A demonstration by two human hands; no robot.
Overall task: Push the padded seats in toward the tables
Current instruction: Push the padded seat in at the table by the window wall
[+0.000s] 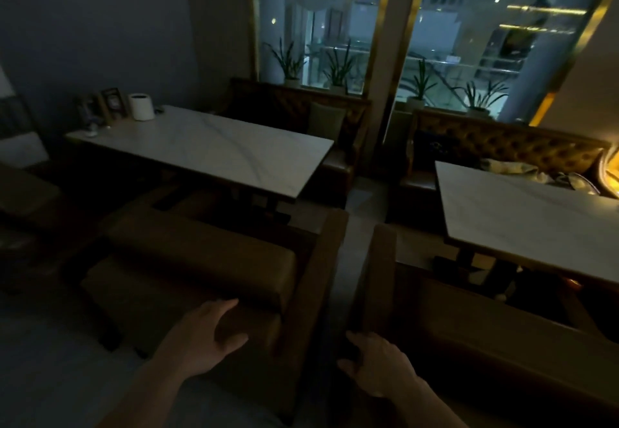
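A brown padded seat (207,260) stands in front of the left marble table (207,146), its side panel toward the aisle. My left hand (204,334) is spread open against the seat's near back edge. A second padded seat (469,320) stands before the right marble table (522,220). My right hand (378,360) rests at the near corner of that seat's side panel; whether its fingers curl around the corner is too dark to tell.
A narrow aisle (348,280) runs between the two seats. Tufted benches (502,146) line the window wall with potted plants (288,59) on the sill. A white cylinder (142,106) and menu stands sit on the left table's far end. Another dark seat (26,200) is at left.
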